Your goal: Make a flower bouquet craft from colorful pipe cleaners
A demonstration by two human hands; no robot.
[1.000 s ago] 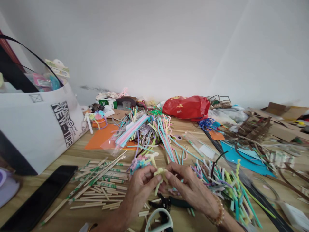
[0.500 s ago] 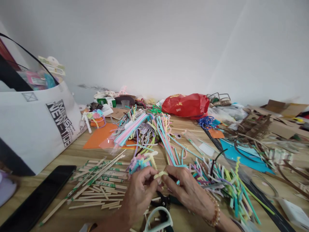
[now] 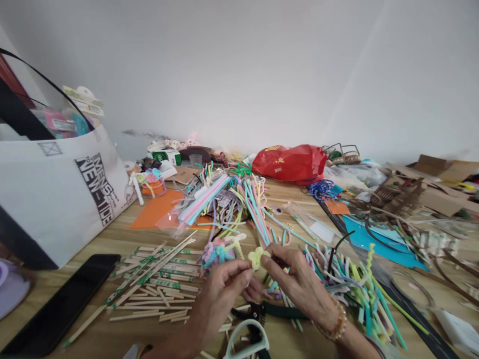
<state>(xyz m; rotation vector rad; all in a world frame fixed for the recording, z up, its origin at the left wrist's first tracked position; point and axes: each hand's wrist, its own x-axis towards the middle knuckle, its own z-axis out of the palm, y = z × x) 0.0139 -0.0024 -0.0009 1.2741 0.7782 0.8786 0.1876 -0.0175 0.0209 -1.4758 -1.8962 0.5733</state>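
My right hand [image 3: 295, 276] pinches a small pale-yellow pipe cleaner flower [image 3: 257, 258] between thumb and fingers, its looped petals facing me. Just left of the flower is my left hand [image 3: 230, 286], thumb and forefinger bent close together; whether they grip anything is hidden. Beneath the hands lie dark-handled pruning shears [image 3: 258, 313] and a pale green looped handle [image 3: 247, 339]. Behind my left hand sits a bunch of pastel twisted pipe cleaners [image 3: 219, 253].
Wooden sticks [image 3: 160, 294] and a black phone [image 3: 63, 304] lie left, near a white tote bag [image 3: 56, 199]. Pipe cleaner piles [image 3: 220, 199] stand in the middle, with loose pieces [image 3: 348, 284] right. A red bag [image 3: 290, 163] lies by the wall, cardboard [image 3: 441, 192] far right.
Both hands were together on the yellow piece. Now my right hand holds it raised and turned so its petals show, and my left fingers have shifted slightly down beside it.
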